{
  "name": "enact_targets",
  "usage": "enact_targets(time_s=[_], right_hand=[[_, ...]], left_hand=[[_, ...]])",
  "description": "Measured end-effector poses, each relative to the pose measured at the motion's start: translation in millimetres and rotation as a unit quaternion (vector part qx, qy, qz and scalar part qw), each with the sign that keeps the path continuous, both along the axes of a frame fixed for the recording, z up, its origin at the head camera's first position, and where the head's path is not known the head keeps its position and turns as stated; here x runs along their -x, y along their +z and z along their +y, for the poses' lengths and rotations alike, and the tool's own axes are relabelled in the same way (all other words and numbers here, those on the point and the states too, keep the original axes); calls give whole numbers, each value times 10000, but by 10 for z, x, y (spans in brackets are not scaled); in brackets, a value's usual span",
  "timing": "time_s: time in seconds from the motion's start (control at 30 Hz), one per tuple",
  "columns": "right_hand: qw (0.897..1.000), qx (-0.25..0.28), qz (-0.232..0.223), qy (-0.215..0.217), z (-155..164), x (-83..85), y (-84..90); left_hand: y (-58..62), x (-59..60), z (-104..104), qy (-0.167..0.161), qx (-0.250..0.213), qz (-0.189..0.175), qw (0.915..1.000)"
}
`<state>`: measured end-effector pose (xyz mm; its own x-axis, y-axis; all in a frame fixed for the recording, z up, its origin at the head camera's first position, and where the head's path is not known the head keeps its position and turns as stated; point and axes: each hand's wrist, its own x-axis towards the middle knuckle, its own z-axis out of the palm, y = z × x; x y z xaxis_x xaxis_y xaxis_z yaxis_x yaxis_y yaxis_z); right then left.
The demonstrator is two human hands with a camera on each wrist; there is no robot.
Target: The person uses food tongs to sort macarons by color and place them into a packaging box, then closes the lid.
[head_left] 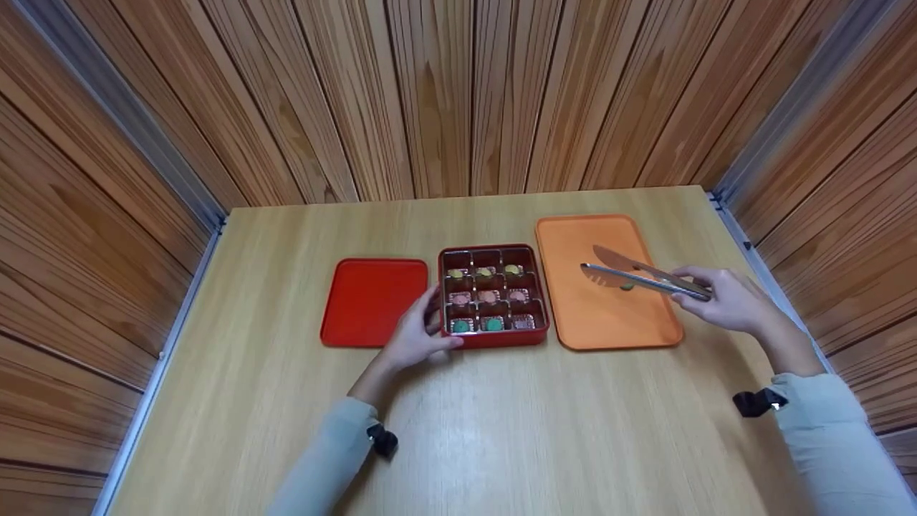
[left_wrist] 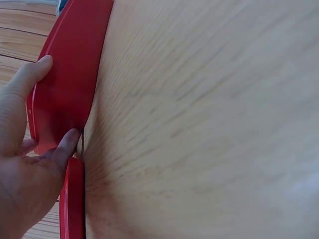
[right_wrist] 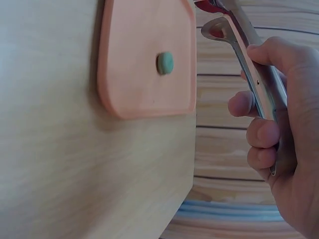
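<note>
In the head view my left hand grips the near left corner of a red box, thumb on its front wall and fingers at its left side. Inside, a divider holds small macarons: a yellow row at the back, a pink row in the middle, and green ones at the front left and front middle. My right hand holds metal tongs, their arms apart with nothing between the tips. Below the tongs, a green macaron lies on the orange tray, mostly hidden in the head view.
A red lid lies flat just left of the box, close to my left hand. The orange tray stands right beside the box's other side. Wood-panelled walls enclose the back and sides of the wooden table.
</note>
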<state>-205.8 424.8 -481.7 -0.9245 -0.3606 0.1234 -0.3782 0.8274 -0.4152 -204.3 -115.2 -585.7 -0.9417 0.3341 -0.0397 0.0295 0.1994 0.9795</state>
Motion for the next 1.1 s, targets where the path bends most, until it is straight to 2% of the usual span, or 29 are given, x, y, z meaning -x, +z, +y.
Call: enact_targets(time_s=[0.37,0.63,1.1], right_hand=[[9996,-4,-285,-29,261,-2,-18],[9956,-212,-861,-314,306,8,-16],[9908,-137,-1300,-340,364,55,-100]], left_hand=[[15,-9,-5,70,118,-91,9999],[11,-6,2,48,100,0,9999],[15,-7,2,50,93,-78,9999]])
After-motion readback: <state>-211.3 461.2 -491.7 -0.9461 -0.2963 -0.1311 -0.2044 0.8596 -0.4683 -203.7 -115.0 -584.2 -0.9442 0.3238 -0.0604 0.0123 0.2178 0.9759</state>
